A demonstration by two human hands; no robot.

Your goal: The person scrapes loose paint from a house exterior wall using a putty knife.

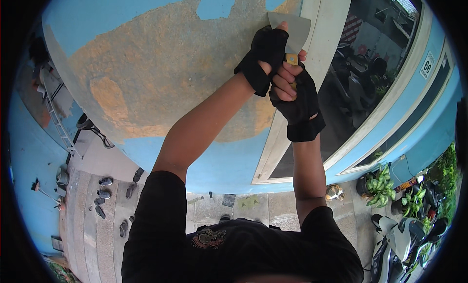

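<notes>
Both my hands wear black fingerless gloves and are raised against the wall. My right hand [296, 90] is closed round the yellowish handle of a putty knife [296, 31]. The knife's wide grey metal blade points up, lying over the wall close to the white window frame. My left hand [268, 51] presses at the blade's left side, its thumb on the metal; its other fingers are mostly hidden. Behind them the wall [161, 68] shows a large bare grey and tan patch, edged by light blue paint.
At the right, a dark glass window [356, 73] sits in a white frame [327, 29]. Potted plants [381, 188] and a motorbike [397, 244] stand at the lower right. A cat [334, 192] is on the paving. Several shoes [104, 193] lie lower left, below a ladder [57, 119].
</notes>
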